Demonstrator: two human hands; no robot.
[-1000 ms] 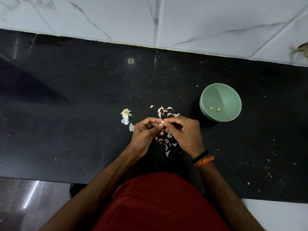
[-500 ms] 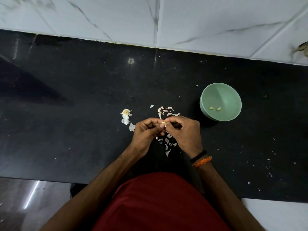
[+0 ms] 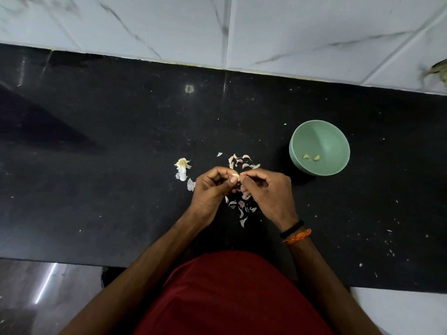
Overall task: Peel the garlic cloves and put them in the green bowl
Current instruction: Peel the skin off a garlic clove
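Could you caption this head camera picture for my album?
Both hands pinch a garlic clove over scattered skins, beside a green bowl holding two cloves.

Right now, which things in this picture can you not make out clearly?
All in the head view:
- Clove: mostly covered by the fingertips of the left hand and right hand; how much skin remains is unclear.
- Skins below the hands: partly hidden by them.
- Two bits in the bowl: too small to confirm fully peeled.
- Brownish thing: cut off by the right edge, blurred.

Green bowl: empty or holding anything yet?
Not empty. The green bowl stands upright and holds two peeled cloves on its bottom; the rest of its inside is bare.
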